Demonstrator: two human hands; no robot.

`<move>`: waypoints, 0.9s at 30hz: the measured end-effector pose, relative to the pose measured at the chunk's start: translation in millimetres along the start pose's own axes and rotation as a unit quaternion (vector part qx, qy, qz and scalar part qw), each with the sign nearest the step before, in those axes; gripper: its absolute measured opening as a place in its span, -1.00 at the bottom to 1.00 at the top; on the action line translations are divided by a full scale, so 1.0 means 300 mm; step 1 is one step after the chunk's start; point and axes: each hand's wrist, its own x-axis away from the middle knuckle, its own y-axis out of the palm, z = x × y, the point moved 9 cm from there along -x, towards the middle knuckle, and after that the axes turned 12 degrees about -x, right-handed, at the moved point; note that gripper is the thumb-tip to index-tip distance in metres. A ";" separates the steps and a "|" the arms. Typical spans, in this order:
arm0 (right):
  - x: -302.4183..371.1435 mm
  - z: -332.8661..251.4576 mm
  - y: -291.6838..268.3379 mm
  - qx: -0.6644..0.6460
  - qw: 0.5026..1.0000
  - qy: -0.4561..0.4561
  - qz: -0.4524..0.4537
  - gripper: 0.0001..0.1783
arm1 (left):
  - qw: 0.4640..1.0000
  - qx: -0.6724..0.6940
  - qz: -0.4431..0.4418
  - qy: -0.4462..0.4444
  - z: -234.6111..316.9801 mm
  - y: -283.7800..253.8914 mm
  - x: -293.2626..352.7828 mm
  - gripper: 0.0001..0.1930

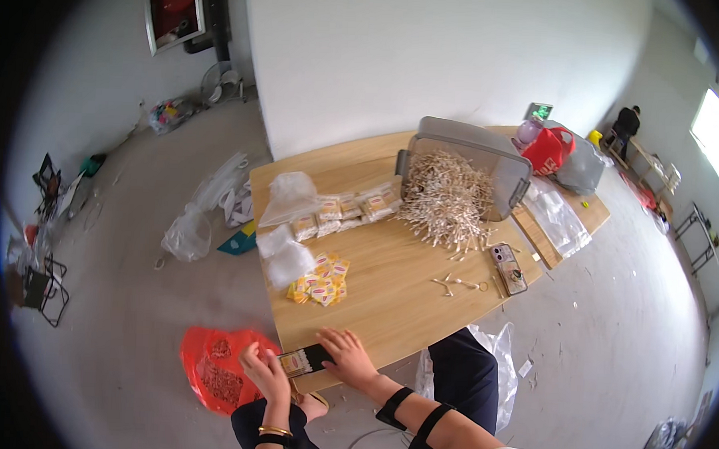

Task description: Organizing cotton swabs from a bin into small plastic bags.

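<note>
At the table's near left corner lies a small clear packet of cotton swabs [295,363] with a yellow label, on or against a flat black piece [319,356]. My left hand [265,373] has its fingers bent at the packet's left end and seems to pinch its edge. Across the right end of the black piece rests my right hand [349,357], its fingers stretched out flat. Just beyond is a pile of yellow and white labels [322,281]. A large heap of loose cotton swabs [449,192] spills from a grey plastic bin [480,137] tipped on its side.
Filled packets [346,211] and clear bags [287,258] lie on the table's left. A phone [508,269] is near its right edge. A red bag [221,369] sits on the floor left of my legs. Behind stands a white wall [431,59]; another person [625,125] is far right.
</note>
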 end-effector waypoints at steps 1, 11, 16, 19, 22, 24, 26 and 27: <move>-0.009 0.046 -0.027 0.000 1.000 0.002 0.009 -0.24 | 0.996 -0.020 0.004 0.082 0.116 -0.009 -0.004 -0.68; -0.109 0.540 -0.693 0.103 0.927 0.246 0.262 -0.28 | 0.873 -0.159 -0.283 0.363 0.461 0.362 0.266 -0.28; -0.197 0.640 -0.911 0.119 0.920 0.243 0.283 -0.23 | 0.873 -0.153 -0.288 0.362 0.475 0.354 0.263 -0.28; -0.267 0.683 -0.953 0.071 0.932 0.237 0.264 -0.21 | 0.872 -0.163 -0.288 0.360 0.470 0.359 0.266 -0.27; -0.316 0.778 -0.903 0.002 0.903 0.377 0.205 -0.18 | 0.872 -0.169 -0.293 0.353 0.456 0.361 0.263 -0.27; -0.345 0.802 -0.903 0.047 0.900 0.384 0.200 -0.23 | 0.872 -0.172 -0.295 0.350 0.456 0.359 0.260 -0.26; -0.373 0.859 -0.907 -0.005 0.901 0.379 0.211 -0.28 | 0.874 -0.158 -0.283 0.363 0.480 0.350 0.261 -0.25; -0.378 0.893 -0.898 -0.052 0.899 0.373 0.221 -0.33 | 0.873 -0.161 -0.284 0.362 0.481 0.351 0.261 -0.25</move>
